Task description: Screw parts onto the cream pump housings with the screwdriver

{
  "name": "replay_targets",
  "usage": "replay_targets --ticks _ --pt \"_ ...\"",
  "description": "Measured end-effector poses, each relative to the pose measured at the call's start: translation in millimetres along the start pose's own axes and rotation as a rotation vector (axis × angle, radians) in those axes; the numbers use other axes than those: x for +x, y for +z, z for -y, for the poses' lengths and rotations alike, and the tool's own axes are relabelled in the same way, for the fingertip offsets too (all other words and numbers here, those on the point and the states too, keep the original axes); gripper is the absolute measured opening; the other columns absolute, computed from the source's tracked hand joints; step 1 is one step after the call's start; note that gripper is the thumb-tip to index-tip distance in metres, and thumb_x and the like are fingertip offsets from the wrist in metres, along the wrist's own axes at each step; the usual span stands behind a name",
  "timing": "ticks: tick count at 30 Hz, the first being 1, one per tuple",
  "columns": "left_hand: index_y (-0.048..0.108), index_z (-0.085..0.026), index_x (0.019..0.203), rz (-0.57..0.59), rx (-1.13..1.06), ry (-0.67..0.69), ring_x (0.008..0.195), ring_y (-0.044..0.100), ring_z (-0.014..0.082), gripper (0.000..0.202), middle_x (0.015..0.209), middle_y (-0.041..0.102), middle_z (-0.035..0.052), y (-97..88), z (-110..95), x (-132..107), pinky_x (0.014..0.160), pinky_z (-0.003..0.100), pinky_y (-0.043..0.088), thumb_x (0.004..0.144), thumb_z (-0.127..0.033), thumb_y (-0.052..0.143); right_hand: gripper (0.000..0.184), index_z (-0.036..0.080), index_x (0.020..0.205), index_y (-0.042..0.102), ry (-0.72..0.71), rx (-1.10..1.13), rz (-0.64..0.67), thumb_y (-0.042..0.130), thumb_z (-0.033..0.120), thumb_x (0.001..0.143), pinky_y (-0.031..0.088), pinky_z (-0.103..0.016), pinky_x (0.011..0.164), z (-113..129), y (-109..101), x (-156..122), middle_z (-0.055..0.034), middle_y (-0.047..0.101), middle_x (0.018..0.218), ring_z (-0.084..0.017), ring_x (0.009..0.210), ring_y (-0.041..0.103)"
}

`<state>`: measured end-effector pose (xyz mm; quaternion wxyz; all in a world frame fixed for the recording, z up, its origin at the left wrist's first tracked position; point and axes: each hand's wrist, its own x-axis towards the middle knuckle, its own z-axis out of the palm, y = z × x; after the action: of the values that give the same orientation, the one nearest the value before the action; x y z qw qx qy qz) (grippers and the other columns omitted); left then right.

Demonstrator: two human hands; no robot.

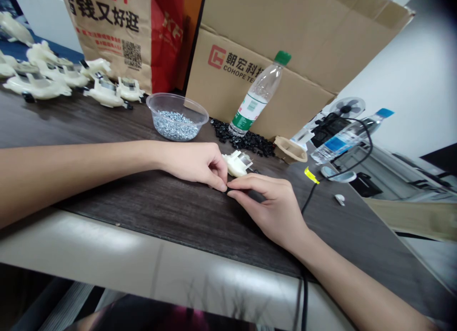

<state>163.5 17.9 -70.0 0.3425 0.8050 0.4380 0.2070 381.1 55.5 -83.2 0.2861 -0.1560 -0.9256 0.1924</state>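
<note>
My left hand [193,164] and my right hand [266,207] meet on the dark wood-grain table [150,202], their fingertips pinching a small black piece [228,189] between them. The piece is mostly hidden by my fingers, so its exact kind is unclear. Just behind it lies a cream plastic part with a metal clip [236,163], touching my left fingers. Several similar cream plastic assemblies [37,87] lie in a group at the far left of the table.
A clear plastic bowl of small screws [176,124] and a spill of black small parts [243,139] stand behind my hands. Beyond are a water bottle [257,95], a cardboard box [250,50] and a paper bag [114,31]. A black cable [309,202] runs across the table's right side.
</note>
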Motion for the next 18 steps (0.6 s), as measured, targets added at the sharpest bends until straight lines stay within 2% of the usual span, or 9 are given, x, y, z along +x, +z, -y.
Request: replay_targets --ticks 11,18 --pt "0.076 -0.014 0.082 0.005 -0.012 -0.079 0.057 0.051 0.0093 0.014 0.065 0.065 -0.0006 -0.8 -1.2 7.4 0.054 0.021 0.033 0.076 -0.023 0.067 0.014 0.022 0.084 0.072 0.024 0.034 0.023 0.065 0.011 0.081 0.056 -0.032 0.071 -2.8 -0.3 1.1 -0.0021 0.075 0.085 -0.017 0.075 0.069" --pt "0.075 -0.015 0.080 0.003 -0.006 -0.094 0.057 0.051 0.0099 0.012 0.064 0.066 -0.0014 -0.6 -2.9 8.9 0.055 0.023 0.034 0.074 -0.020 0.067 0.014 0.023 0.083 0.070 -0.059 -0.018 0.019 0.063 0.011 0.083 0.056 -0.032 0.070 -3.5 1.2 0.4 -0.0022 0.075 0.085 -0.017 0.075 0.069"
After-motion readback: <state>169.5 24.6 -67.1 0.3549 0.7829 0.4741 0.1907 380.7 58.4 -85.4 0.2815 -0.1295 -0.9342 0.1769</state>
